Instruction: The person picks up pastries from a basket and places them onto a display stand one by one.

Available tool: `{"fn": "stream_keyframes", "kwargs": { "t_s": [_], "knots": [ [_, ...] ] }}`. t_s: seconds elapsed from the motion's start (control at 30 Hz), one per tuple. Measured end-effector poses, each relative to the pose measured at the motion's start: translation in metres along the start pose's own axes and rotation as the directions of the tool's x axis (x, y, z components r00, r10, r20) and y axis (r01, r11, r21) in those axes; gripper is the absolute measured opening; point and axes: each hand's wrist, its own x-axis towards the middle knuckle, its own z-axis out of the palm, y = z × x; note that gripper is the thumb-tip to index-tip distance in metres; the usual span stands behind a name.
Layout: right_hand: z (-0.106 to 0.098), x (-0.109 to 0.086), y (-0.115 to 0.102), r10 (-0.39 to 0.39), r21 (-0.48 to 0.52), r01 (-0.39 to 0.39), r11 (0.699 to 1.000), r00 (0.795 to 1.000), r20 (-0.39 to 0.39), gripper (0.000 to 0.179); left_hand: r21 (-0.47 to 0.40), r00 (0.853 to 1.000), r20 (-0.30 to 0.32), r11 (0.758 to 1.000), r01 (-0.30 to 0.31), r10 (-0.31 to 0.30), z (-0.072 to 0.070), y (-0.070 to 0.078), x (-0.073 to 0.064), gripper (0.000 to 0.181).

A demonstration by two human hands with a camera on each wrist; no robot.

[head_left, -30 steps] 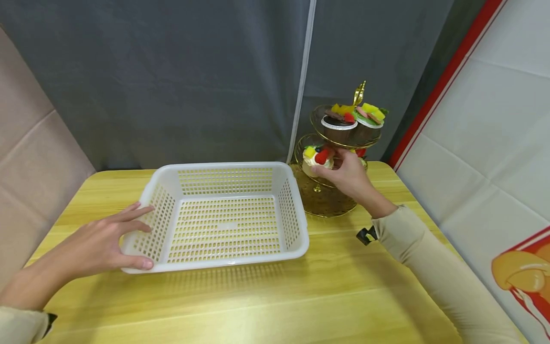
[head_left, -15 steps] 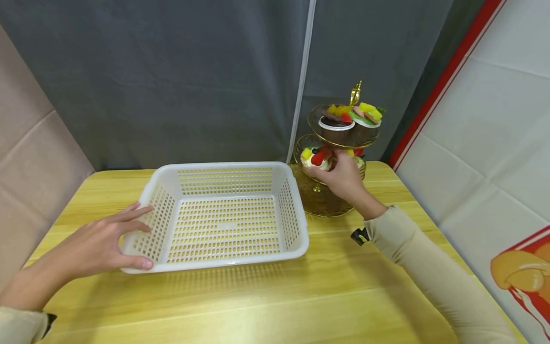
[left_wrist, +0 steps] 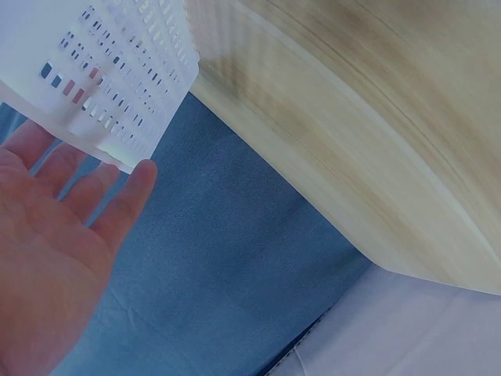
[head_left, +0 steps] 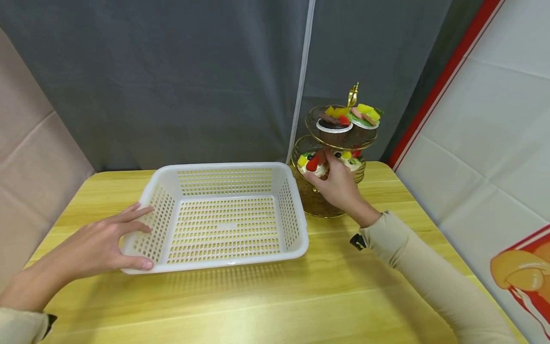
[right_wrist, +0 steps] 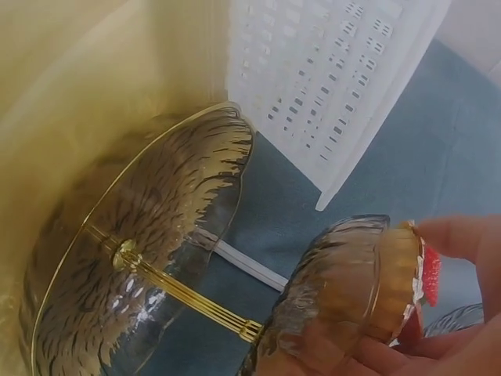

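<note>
My right hand [head_left: 339, 184] grips a fruit-topped cream cupcake [head_left: 315, 165] on the middle tier of a gold-rimmed glass cake stand [head_left: 321, 210]. In the right wrist view, thumb and fingers lie around the cupcake [right_wrist: 401, 278], and a red strawberry shows on its top. A second cream cupcake [head_left: 350, 161] sits just right of the hand. My left hand [head_left: 100, 241] rests on the left end of a white plastic basket [head_left: 232, 262], its fairly straight fingers over the rim and its thumb at the front corner. In the left wrist view these fingers touch the basket's rim [left_wrist: 70, 137].
Two more cupcakes, one dark chocolate [head_left: 335, 126] and one green-topped [head_left: 364, 119], sit on the top tier close above my right hand. A gold finial [head_left: 353, 95] rises behind them. The wooden table [head_left: 240, 306] runs back to a grey curtain [head_left: 193, 86].
My right hand has shifted slightly left with the cupcake. The stand's upper tiers have moved left too, and the second cream cupcake shows more. My left hand and the basket stay put.
</note>
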Motion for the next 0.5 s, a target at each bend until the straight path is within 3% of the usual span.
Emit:
{"fn": "stream_keyframes", "kwargs": {
  "t_s": [0.5],
  "knots": [
    [-0.006, -0.017, -0.002, -0.057, -0.062, 0.055, 0.997, 0.998, -0.033, 0.067, 0.003, 1.000, 0.019, 1.000, 0.011, -0.011, -0.004, 0.002, 0.000, 0.069]
  ]
}}
